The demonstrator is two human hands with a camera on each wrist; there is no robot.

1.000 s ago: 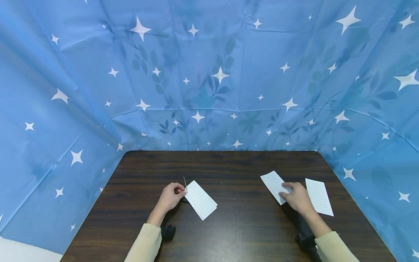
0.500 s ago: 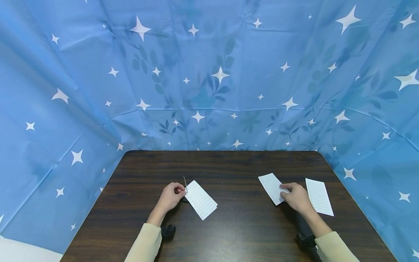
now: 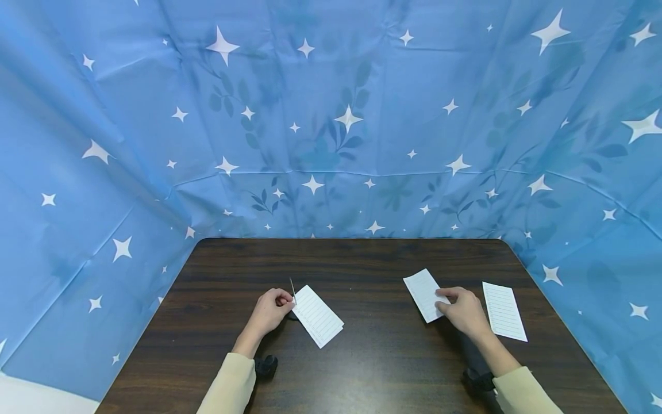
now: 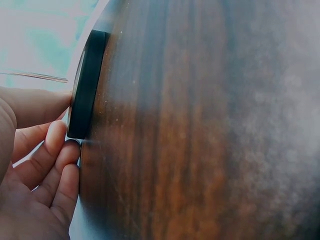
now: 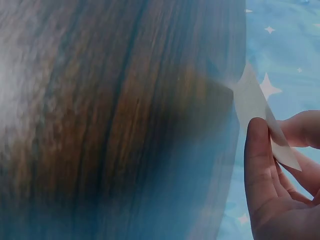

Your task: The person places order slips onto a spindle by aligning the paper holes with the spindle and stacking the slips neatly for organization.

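Note:
My left hand (image 3: 269, 311) is at a bill spike (image 3: 292, 291), a thin upright needle on a black base. In the left wrist view, thumb and curled fingers hold the edge of that base (image 4: 88, 85). Lined paper slips (image 3: 318, 317) lie at the needle's foot, their upper left corner against it; whether it pierces them is too small to tell. My right hand (image 3: 464, 313) pinches another paper slip (image 3: 424, 293) between thumb and fingers. The right wrist view shows this slip (image 5: 254, 97) raised off the table, tilted.
One more lined slip (image 3: 504, 310) lies flat to the right of my right hand. Everything rests on a dark wood table (image 3: 372, 368). A blue curtain with white stars (image 3: 331, 144) hangs behind its far edge.
My right hand has carried the pinched slip slightly left, the slip's tilt shifting a little. My left hand, the spike and the slips beside it have stayed put.

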